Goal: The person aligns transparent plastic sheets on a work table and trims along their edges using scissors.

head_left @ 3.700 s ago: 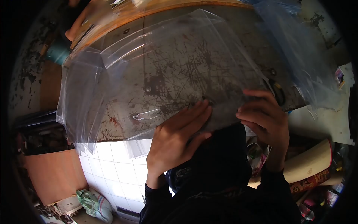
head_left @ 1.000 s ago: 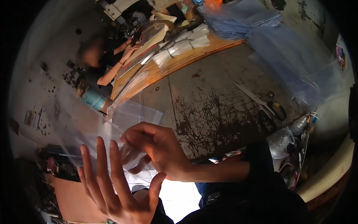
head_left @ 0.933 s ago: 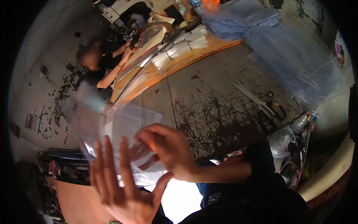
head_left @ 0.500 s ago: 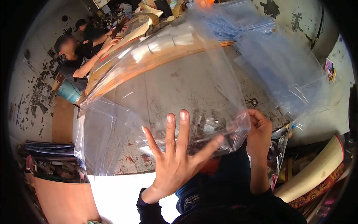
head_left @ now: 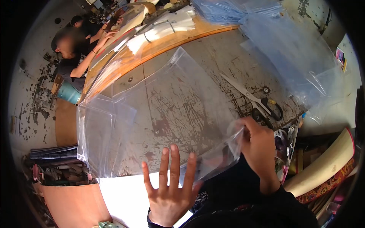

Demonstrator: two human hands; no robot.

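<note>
A clear plastic sheet [head_left: 171,91] lies across the scratched grey tabletop [head_left: 213,57]. My right hand [head_left: 254,144] pinches its near right corner, which bunches up at the fingertips. With fingers spread, my left hand [head_left: 169,186] is at the table's front edge, by the sheet's near edge; whether it touches the plastic is unclear. More folded clear plastic [head_left: 99,133] lies at the left end and hangs over the front edge. Black-handled scissors [head_left: 253,98] rest open on the table, beyond my right hand.
Bluish plastic sheets [head_left: 292,60] are piled at the far right. Tied white strips [head_left: 161,32] lie on a wooden board [head_left: 152,55] along the back. Two people are at the far left, beside a teal container [head_left: 68,92]. A cream roll [head_left: 323,163] stands at lower right.
The sheet has come down from in front of the view onto the tabletop, uncovering the scissors. My left hand has moved down toward me; my right hand still grips the corner, slightly lower.
</note>
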